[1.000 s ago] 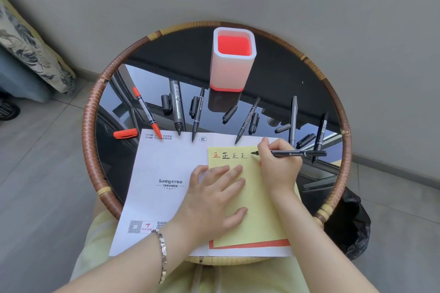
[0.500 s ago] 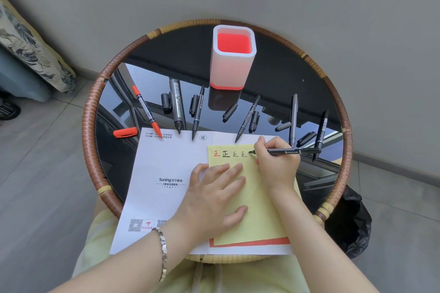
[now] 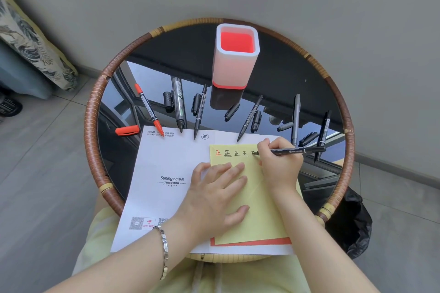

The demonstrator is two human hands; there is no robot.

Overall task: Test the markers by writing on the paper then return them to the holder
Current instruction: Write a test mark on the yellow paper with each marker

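Observation:
My right hand (image 3: 278, 164) grips a black marker (image 3: 297, 150), its tip touching the yellow paper (image 3: 262, 211) just right of a row of written characters (image 3: 232, 153). My left hand (image 3: 214, 195) lies flat on the yellow paper, fingers spread. The yellow sheet rests on a white printed sheet (image 3: 164, 173). A white holder with a red inside (image 3: 236, 54) stands upright at the back of the table. An uncapped red marker (image 3: 148, 109) and several uncapped black and grey markers (image 3: 178, 104) lie between holder and paper, with their loose caps beside them.
The round glass table has a woven rattan rim (image 3: 91, 126). A red cap (image 3: 127, 130) lies at the left of the paper. A grey wall is close behind the table. A black bag (image 3: 352, 221) sits on the floor at the right, a patterned cushion (image 3: 31, 38) at the left.
My right hand has moved the marker tip slightly right along the row, and a fresh stroke of a new character has appeared. The left hand has stayed flat on the paper.

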